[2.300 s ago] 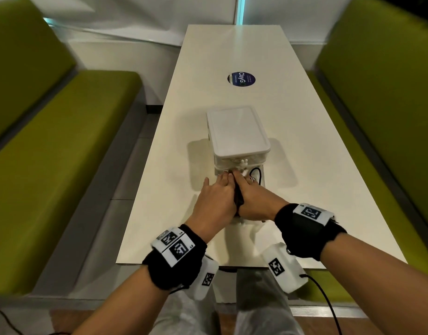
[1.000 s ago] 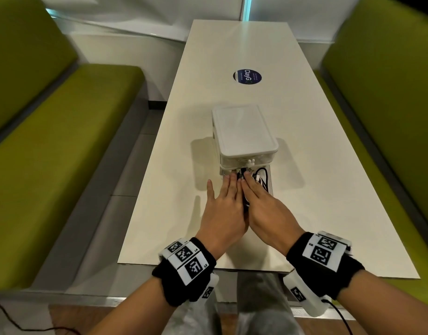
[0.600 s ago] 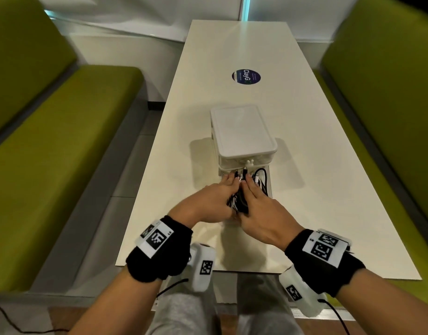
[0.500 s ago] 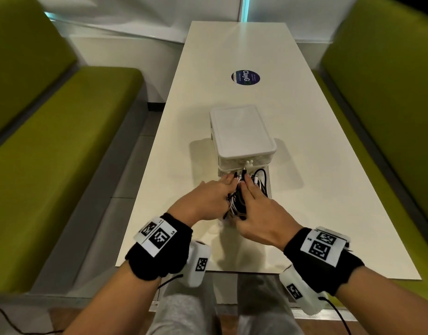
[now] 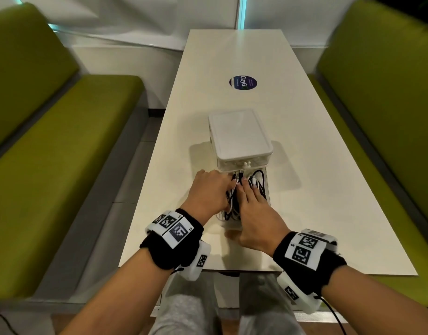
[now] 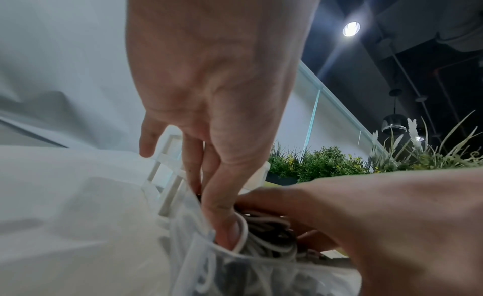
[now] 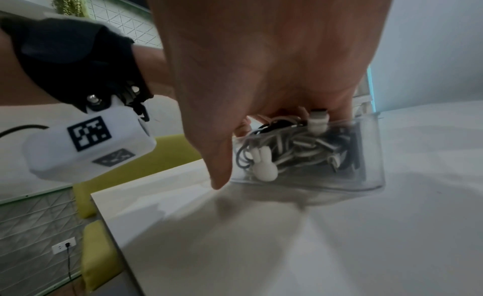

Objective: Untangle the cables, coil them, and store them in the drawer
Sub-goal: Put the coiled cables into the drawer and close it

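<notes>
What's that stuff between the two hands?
A bundle of black and white cables, lying in the open clear drawer between left hand and right hand; head view.

Dim indoor light, soft shadows on the table (image 5: 304, 165), wide-angle edge bending, motion-blurred wrist views.

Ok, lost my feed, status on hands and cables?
Left hand, right hand both pressing cables down into open clear drawer. Cables bulging above the rim. Drawer not yet shut.

cables (image 5: 234, 201): black and white
drawer (image 7: 371, 176): clear
box (image 5: 239, 136): white
benches (image 5: 63, 141): green
wristbands (image 5: 174, 243): black, white tags
sticker (image 5: 243, 82): dark blue
</notes>
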Demonstrator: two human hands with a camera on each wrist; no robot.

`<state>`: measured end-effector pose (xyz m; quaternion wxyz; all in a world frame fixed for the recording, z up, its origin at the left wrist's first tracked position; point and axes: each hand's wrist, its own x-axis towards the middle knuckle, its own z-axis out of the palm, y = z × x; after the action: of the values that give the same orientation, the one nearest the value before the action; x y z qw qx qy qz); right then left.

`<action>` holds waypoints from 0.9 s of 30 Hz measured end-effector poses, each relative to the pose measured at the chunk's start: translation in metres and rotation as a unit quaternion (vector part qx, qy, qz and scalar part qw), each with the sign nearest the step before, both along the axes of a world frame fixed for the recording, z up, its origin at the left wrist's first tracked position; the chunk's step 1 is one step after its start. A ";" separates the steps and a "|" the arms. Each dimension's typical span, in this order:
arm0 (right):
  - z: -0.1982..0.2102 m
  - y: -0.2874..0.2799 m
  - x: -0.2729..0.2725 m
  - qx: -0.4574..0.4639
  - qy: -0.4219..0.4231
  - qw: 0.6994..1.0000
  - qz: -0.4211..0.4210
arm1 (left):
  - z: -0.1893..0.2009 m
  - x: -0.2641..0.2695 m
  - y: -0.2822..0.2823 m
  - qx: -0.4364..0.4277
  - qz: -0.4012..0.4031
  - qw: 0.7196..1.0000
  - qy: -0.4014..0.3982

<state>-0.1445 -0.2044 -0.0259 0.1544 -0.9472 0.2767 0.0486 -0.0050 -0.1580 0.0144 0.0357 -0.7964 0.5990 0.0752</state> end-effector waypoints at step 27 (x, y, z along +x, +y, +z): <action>-0.010 0.011 0.009 -0.028 -0.002 0.999 -0.040 | -0.005 0.009 0.002 -0.053 0.010 0.993 0.102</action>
<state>-0.1354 -0.1939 -0.0361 0.1298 -0.9394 0.3157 0.0326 0.0042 -0.1559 0.0093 -0.0684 -0.7915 0.5944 0.1244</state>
